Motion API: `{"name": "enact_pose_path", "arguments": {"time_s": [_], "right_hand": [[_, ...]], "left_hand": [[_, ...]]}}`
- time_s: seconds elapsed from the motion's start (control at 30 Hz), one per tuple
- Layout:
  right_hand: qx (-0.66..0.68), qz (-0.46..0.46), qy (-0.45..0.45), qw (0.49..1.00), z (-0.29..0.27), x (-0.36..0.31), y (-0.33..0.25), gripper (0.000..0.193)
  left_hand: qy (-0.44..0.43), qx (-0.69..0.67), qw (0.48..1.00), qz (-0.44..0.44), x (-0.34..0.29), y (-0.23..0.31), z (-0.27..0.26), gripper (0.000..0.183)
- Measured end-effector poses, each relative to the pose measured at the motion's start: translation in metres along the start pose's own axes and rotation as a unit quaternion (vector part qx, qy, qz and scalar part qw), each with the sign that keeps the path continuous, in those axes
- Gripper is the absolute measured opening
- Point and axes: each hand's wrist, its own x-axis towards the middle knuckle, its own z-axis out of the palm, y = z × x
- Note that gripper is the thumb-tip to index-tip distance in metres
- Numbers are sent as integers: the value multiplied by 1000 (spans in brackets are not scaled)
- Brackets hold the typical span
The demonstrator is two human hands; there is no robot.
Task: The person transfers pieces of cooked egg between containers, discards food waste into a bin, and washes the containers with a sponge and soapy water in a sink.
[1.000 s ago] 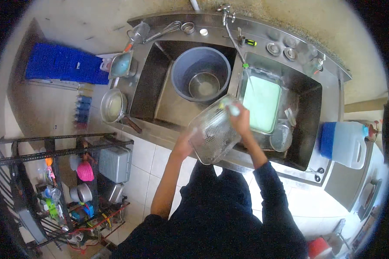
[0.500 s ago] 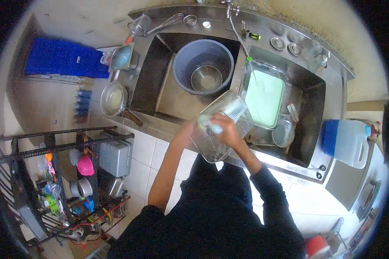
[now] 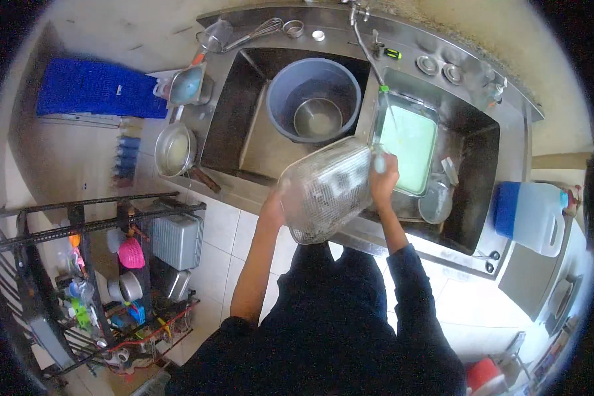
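Note:
Tilted over the sink's front edge is a rectangular perforated metal basket (image 3: 333, 191), its mesh wet and shiny. My left hand (image 3: 274, 208) grips it at the left end, fingers partly hidden by it. At its right end my right hand (image 3: 384, 179) is closed around a pale, sponge-like pad (image 3: 379, 162), mostly covered by the fingers. Just beyond that hand, a rectangular tub (image 3: 435, 122) of pale green liquid stands in the right basin. A clear scoop-like container (image 3: 435, 201) lies beside the tub.
In the left basin (image 3: 251, 155) stands a grey round tub (image 3: 275, 119) with a metal bowl (image 3: 318, 119) inside. A hose (image 3: 369, 56) from the tap reaches the green liquid. A pan (image 3: 176, 150) sits on the left ledge, a plastic jug (image 3: 531, 214) at right. A black rack (image 3: 79, 214) holds kitchenware.
My right hand has moved right and away from me, from the basket's middle to its right end, with the pad. The basket has turned, showing more of its broad mesh face.

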Motion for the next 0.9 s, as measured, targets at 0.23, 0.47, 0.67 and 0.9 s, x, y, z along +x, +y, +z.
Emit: {"name": "enact_pose_path", "arguments": {"time_s": [0.23, 0.47, 0.67, 0.9], "right_hand": [[82, -60, -27, 994, -14, 21, -56, 21], [201, -59, -189, 959, -15, 18, -87, 15], [192, -3, -205, 960, -13, 6, -73, 13], [198, -18, -209, 957, -5, 2, -76, 15]], "left_hand": [[-52, 154, 987, 10, -13, 13, 33, 36], [-71, 105, 991, -38, 6, 1, 39, 31], [21, 140, 988, -57, 13, -3, 53, 30], [98, 249, 961, -73, 30, 8, 61, 29]]}}
